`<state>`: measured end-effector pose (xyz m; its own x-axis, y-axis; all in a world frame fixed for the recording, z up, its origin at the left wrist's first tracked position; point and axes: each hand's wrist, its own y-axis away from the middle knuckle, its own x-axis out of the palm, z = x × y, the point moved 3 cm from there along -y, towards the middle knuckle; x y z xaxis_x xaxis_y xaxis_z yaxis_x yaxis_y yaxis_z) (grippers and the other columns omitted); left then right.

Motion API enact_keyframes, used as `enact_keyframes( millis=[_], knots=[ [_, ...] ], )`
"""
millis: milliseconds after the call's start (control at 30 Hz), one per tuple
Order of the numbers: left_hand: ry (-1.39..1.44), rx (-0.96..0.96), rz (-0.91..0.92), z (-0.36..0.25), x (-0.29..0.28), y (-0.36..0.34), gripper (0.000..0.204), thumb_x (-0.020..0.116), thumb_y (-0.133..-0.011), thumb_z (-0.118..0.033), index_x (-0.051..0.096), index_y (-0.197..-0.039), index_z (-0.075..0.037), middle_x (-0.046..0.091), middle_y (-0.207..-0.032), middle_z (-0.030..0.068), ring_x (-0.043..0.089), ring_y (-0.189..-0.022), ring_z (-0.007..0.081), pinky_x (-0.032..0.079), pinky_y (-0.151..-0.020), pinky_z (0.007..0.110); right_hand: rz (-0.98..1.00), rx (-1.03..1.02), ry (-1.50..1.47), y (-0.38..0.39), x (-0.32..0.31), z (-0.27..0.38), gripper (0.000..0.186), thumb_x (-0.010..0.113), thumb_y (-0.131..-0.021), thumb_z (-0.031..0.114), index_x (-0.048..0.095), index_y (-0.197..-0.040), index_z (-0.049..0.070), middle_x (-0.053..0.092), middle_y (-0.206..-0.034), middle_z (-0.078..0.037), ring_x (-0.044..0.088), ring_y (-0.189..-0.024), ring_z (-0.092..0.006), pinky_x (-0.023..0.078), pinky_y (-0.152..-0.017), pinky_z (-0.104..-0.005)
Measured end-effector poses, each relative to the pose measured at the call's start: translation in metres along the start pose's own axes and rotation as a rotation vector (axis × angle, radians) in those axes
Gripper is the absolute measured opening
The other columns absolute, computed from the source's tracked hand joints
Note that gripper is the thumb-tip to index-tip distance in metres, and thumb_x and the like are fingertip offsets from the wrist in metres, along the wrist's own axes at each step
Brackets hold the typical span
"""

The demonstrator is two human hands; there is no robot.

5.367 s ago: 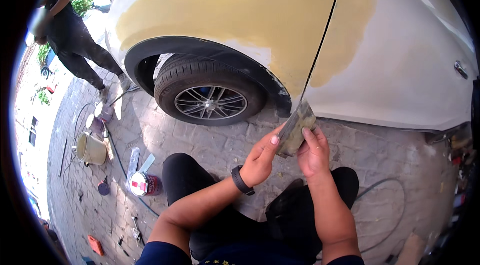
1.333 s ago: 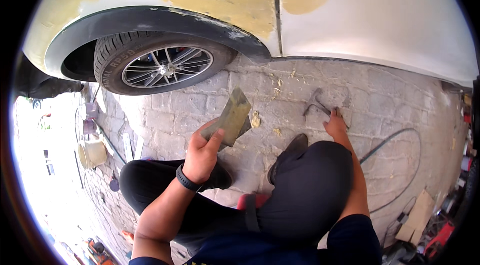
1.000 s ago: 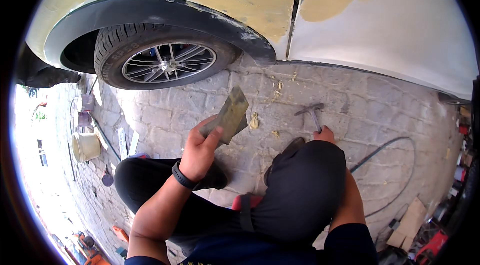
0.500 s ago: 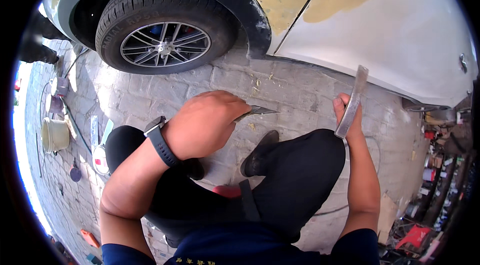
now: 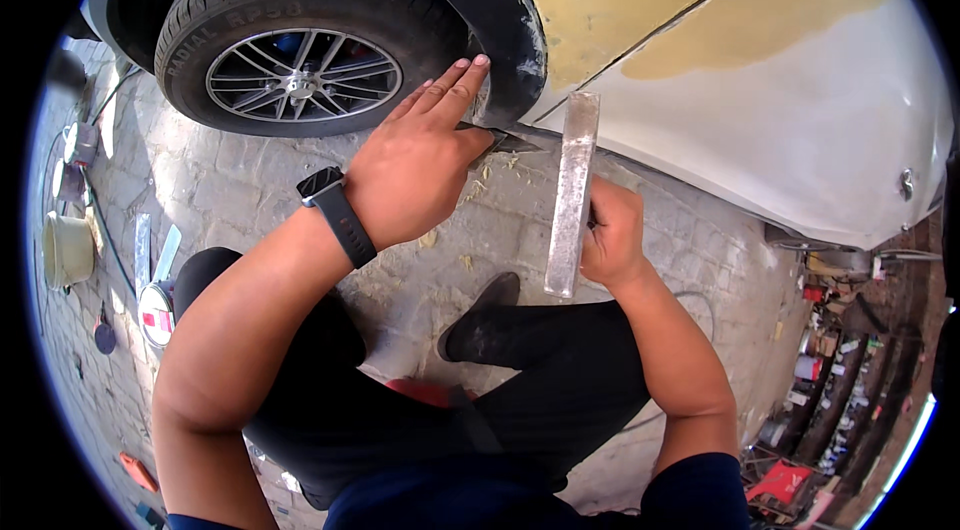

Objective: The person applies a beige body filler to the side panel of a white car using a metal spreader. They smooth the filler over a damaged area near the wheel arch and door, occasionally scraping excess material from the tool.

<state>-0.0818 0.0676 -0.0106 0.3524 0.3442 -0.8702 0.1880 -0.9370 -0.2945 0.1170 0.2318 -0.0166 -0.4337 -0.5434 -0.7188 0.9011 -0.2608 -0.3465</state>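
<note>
Two bare hands are working low beside a white car whose side is carrying broad patches of yellow filler. The left hand is reaching toward the black wheel arch, its fingers stretched out almost straight and lying close together, with a thin metal scraper sticking out from beneath them toward the bottom edge of the car; how the hand is gripping the scraper is hidden under the palm. A black watch is sitting on that wrist. The right hand is curled shut around a long flat sanding block, holding it nearly upright, its top end lying just below the seam between the panels and its lower end hanging above the person's knee. The tyre with its spoked rim is standing just left of the left hand. The person is crouching in dark trousers on grey paving stones dotted with yellowish scraps. A cream bucket and small cans are lying well apart at the left edge.
</note>
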Motion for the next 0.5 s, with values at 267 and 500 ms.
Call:
enact_keyframes(
  millis=[267,500],
  knots=[
    [0.092,0.014,0.002,0.003,0.002,-0.005,0.049,0.068,-0.076,0.008,0.074,-0.124,-0.003,0.025,-0.169,0.0313,0.028,-0.158,0.0421,0.030,-0.127,0.052,-0.045,-0.116,0.142,-0.017,0.008,-0.030,0.039,0.082,-0.070,0.032,0.062,-0.087,0.002,0.058,-0.067,-0.013,0.060,-0.059,-0.0352,0.047,-0.056,-0.0424],
    [0.085,0.025,0.026,0.005,0.004,-0.006,0.050,0.069,-0.074,0.008,0.075,-0.123,-0.003,0.025,-0.169,0.0309,0.027,-0.159,0.0412,0.028,-0.128,0.053,-0.026,-0.079,0.120,-0.026,0.015,-0.037,0.040,0.074,-0.087,0.038,0.061,-0.083,0.001,0.057,-0.067,-0.013,0.059,-0.059,-0.0344,0.046,-0.055,-0.0418]
  ],
)
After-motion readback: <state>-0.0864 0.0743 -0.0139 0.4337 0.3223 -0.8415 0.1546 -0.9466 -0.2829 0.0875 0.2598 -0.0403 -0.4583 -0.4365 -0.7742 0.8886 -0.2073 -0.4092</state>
